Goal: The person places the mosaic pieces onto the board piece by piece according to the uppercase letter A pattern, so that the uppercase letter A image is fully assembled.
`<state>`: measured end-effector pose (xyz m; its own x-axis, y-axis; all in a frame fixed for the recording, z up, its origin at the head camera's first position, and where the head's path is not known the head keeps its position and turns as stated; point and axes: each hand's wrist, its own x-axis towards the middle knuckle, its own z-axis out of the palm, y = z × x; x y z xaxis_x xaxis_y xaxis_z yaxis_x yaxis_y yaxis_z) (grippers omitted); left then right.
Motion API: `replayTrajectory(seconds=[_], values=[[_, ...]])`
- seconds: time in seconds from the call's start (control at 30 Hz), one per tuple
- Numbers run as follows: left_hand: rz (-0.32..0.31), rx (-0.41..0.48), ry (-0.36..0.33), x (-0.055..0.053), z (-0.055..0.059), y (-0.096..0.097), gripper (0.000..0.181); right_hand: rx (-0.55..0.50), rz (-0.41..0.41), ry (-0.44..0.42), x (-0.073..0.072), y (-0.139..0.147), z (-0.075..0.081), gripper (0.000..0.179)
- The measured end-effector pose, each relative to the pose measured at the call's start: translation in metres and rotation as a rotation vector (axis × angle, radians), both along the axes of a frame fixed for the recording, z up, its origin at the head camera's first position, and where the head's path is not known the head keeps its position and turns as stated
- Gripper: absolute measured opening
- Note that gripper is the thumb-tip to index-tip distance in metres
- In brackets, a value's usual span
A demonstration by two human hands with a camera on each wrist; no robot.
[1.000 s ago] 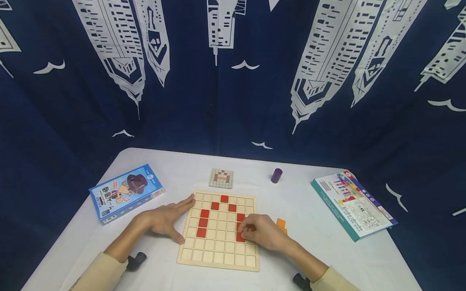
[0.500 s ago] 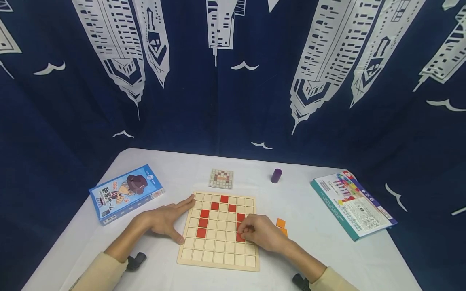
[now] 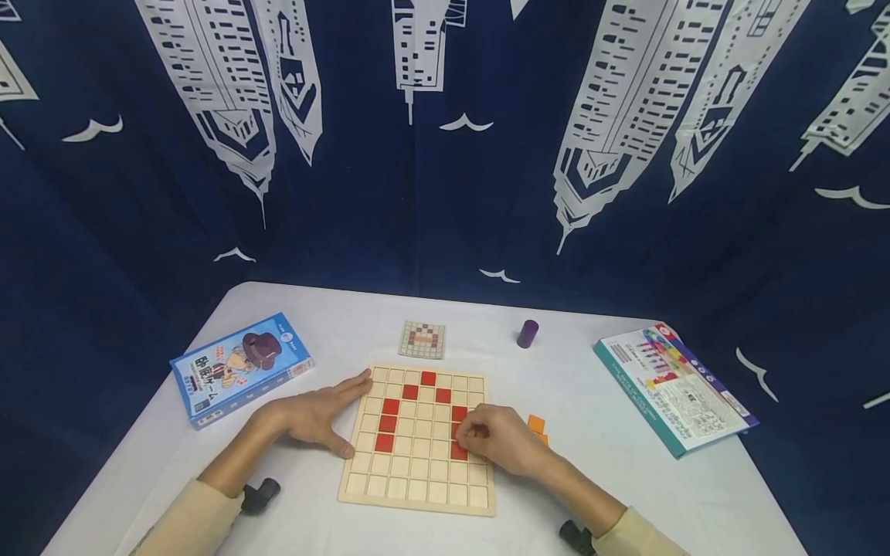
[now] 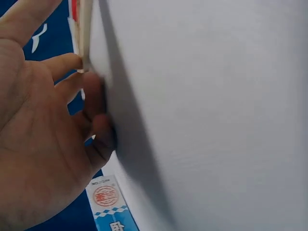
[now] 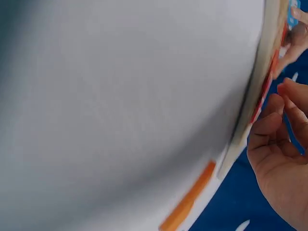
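A wooden grid board (image 3: 417, 506) lies on the white table with several red square tiles (image 3: 385, 442) set in its cells. My left hand (image 3: 309, 417) spreads along the board's left side, fingertips at the upper corner and thumb at the lower edge. In the left wrist view the palm of that hand (image 4: 43, 130) is seen beside the board's edge (image 4: 84, 38). My right hand (image 3: 504, 440) bends its fingers over the right column, pinching at a red tile (image 3: 459, 450); a bit of red shows by the fingertips in the right wrist view. The fingers partly hide the tile above.
Orange tiles (image 3: 536, 425) lie right of the board, partly behind my right hand. A small pattern card (image 3: 422, 340) and a purple cylinder (image 3: 528, 334) stand beyond it. A blue box (image 3: 242, 371) is at left, a teal-edged box (image 3: 677, 390) at right.
Both hands stay nearly in place. My right hand shifts very slightly upward over the same red tiles; the whole head view drifts a little.
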<state>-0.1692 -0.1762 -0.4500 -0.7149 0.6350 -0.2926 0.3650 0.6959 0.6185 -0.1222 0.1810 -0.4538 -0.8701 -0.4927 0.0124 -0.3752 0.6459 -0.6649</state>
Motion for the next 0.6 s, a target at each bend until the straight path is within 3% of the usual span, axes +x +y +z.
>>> replayTrajectory(seconds=[0.07, 0.17, 0.27, 0.33, 0.6], values=[[0.028, 0.018, 0.004, -0.002, 0.002, -0.001, 0.107, -0.021, -0.055, 0.023, -0.005, 0.003, 0.005, 0.005], [0.068, 0.001, 0.071, -0.006, 0.005, 0.001, 0.088, -0.057, -0.195, 0.069, -0.014, 0.012, 0.015, 0.008], [0.079, -0.029, 0.117, -0.008, 0.007, 0.004, 0.08, -0.068, -0.304, 0.094, -0.02, 0.022, 0.023, 0.01], [0.067, -0.04, 0.112, -0.008, 0.008, 0.005, 0.084, -0.06, -0.33, 0.089, -0.022, 0.028, 0.026, 0.011], [0.022, -0.059, 0.094, -0.001, 0.002, 0.003, 0.117, 0.009, -0.307, -0.017, -0.018, 0.041, 0.024, 0.011]])
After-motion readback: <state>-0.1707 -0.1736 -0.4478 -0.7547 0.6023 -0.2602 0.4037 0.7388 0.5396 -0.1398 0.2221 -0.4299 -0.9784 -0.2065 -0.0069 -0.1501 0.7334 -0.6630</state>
